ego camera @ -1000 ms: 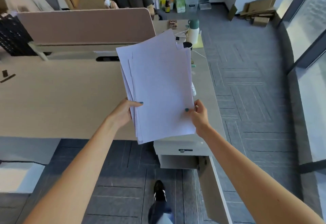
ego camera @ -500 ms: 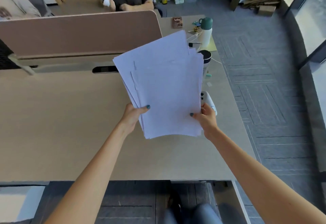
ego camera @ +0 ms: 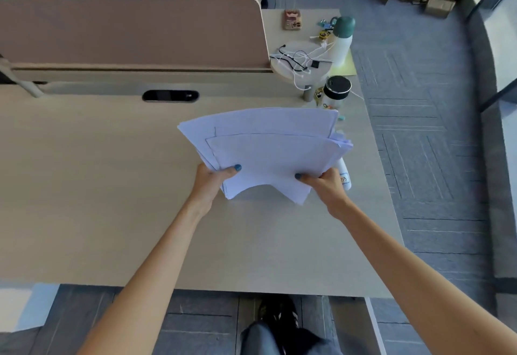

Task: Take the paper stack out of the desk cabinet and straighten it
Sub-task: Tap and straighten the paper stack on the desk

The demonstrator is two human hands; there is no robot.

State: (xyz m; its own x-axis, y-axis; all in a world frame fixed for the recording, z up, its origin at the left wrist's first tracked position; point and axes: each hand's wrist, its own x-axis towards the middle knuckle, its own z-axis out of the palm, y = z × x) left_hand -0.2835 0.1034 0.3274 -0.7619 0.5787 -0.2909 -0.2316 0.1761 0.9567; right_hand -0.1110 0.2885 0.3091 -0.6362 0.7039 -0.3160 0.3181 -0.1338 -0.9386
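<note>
A stack of white paper (ego camera: 268, 147) hangs low over the beige desk (ego camera: 98, 186), right of its middle. The sheets are uneven, with staggered edges, and the stack bows upward between my hands. My left hand (ego camera: 212, 182) grips its near left corner, thumb on top. My right hand (ego camera: 324, 185) grips the near right corner the same way. The desk cabinet is out of view below the desk's front edge.
A white game controller (ego camera: 344, 175) lies just right of the paper. Behind it stand a black-lidded jar (ego camera: 335, 93), a white bottle with a green cap (ego camera: 343, 41) and tangled cables (ego camera: 299, 60). A brown partition (ego camera: 134, 30) closes the desk's far side, with a person beyond.
The paper stack has come down from nearly upright in front of me to a flat, bowed position just over the desk. My view has moved forward over the desk, hiding the cabinet.
</note>
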